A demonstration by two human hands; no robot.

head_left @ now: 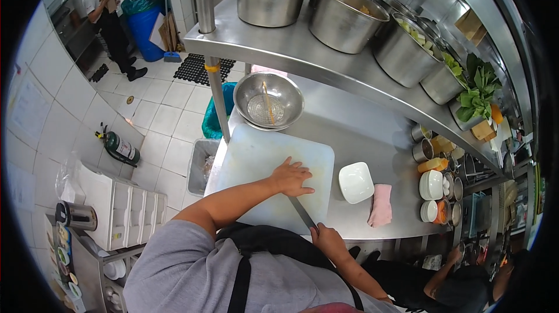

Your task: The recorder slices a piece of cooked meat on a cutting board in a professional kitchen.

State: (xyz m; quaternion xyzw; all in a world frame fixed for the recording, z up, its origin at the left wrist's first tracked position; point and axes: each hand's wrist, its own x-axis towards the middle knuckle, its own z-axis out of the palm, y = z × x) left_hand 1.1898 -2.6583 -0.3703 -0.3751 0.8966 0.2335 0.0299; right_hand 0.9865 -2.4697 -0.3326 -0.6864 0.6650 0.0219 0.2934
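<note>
Two hands, knife (pixel 301 212), board (pixel 256 162) near edge

White paper sheets (pixel 29 109) on left wall

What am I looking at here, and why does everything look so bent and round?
This is one picture from a wide fisheye camera worn on a person's head, looking down; the lens bends straight edges. No machine: two bare hands at a steel counter. The left hand presses flat on a white cutting board. The right hand grips a knife whose blade runs under the left hand. Nearby lie a metal bowl, a small white dish and a pink cloth. Pots sit on the shelf above.
</note>
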